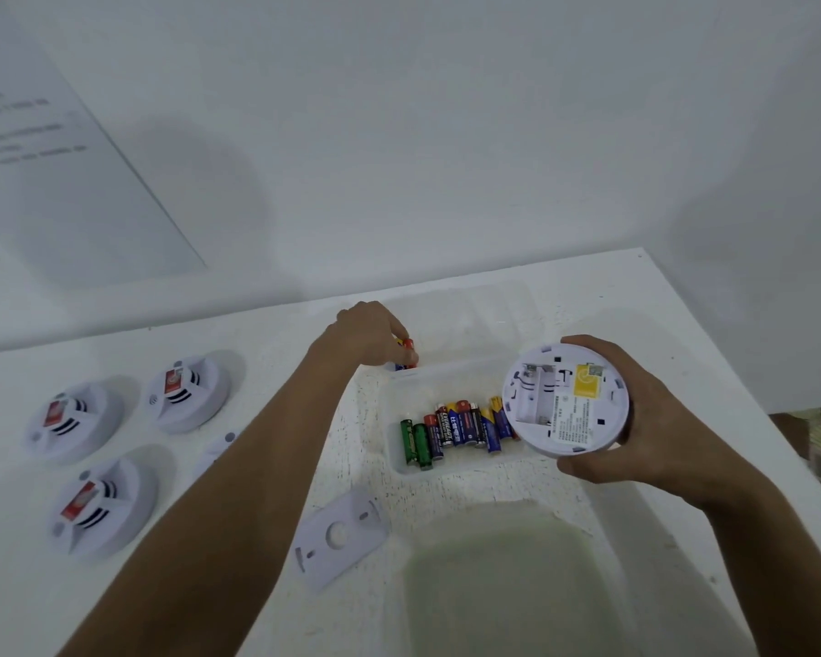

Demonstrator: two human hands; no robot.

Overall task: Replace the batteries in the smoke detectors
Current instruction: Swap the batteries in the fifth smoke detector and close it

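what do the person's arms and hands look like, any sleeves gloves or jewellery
Both forearms are bare as far as the picture shows; no sleeve comes into view. The left hand and the right hand wear no gloves. No watch, bracelet or ring shows on either, though parts of the fingers are hidden. No markings show on the arms.

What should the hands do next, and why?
Probably let go of the batteries that the left hand holds over the far clear box, because the smoke detector in the right hand shows an empty battery slot.
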